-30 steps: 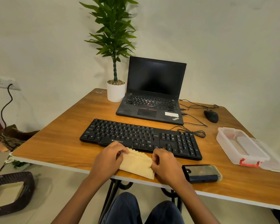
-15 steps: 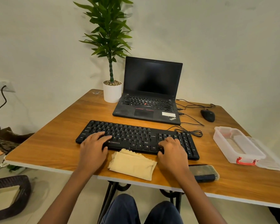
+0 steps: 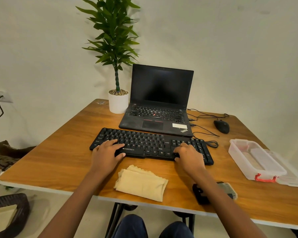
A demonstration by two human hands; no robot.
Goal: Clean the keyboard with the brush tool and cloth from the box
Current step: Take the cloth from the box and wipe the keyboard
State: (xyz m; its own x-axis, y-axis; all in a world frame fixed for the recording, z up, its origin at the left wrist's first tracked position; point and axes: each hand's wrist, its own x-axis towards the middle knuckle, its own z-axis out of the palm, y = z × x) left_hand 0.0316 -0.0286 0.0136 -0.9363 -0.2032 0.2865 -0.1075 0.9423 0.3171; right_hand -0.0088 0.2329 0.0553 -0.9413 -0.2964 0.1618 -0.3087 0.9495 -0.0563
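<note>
Left hand (image 3: 107, 154): rested flat on the left end of the Zebronics keyboard (image 3: 150, 145), thumb at its near edge.
Right hand (image 3: 187, 156): rested, fingers relaxed, on keys beside the number pad.
Cloth (image 3: 141, 184): lay folded before the keyboard, between both forearms.
Brush tool (image 3: 228, 189): partly hidden behind the right forearm.

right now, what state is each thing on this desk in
laptop: open, screen dark
box: open, its lid off beside it
cloth: folded, lying untouched
brush tool: lying flat, partly hidden
keyboard: flat on the table, under both hands
left hand: rests on the keys
right hand: rests on the keys
</note>
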